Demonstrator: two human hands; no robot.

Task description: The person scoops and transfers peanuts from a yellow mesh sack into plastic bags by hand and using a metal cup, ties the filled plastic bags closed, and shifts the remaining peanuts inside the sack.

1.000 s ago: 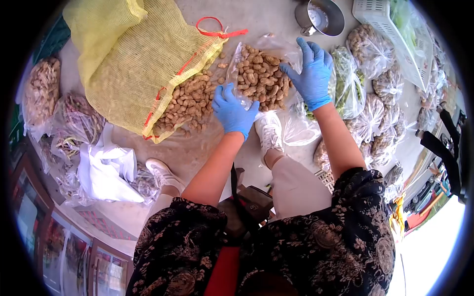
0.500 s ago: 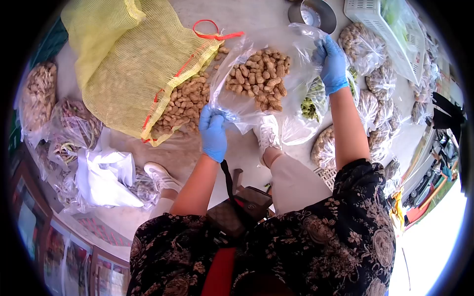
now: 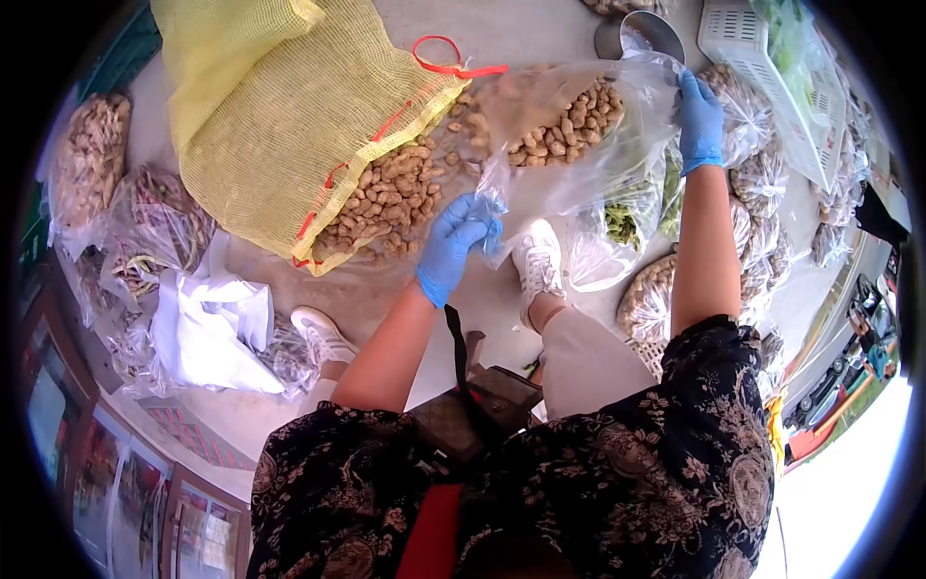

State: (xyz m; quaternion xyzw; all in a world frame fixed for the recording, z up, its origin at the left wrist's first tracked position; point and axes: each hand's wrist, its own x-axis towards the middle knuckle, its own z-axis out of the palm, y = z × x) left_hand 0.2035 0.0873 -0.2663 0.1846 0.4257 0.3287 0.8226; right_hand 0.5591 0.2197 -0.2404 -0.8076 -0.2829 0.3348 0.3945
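Observation:
A clear plastic bag (image 3: 603, 179) with peanuts (image 3: 569, 125) in it stretches between my two hands. My left hand (image 3: 453, 246), in a blue glove, is closed on its near left edge, where the plastic is bunched. Also gloved in blue, my right hand (image 3: 700, 121) grips the bag's far right edge, its fingertips partly hidden. Left of the bag lies a yellow mesh sack (image 3: 280, 125) with a red drawstring, its mouth towards the bag. Loose peanuts (image 3: 386, 198) spill from that mouth onto the floor.
A round metal container (image 3: 656, 34) and a white plastic crate (image 3: 772, 92) stand at the far right. Several filled bags (image 3: 651, 294) line the right side. On the left are bagged produce (image 3: 159, 227) and white plastic bags (image 3: 212, 323). My shoes (image 3: 537, 265) are close below.
Both hands have moved right in view, the right one further, pulling the bag out longer. The peanuts inside have shifted to the right. The whole view has also moved slightly.

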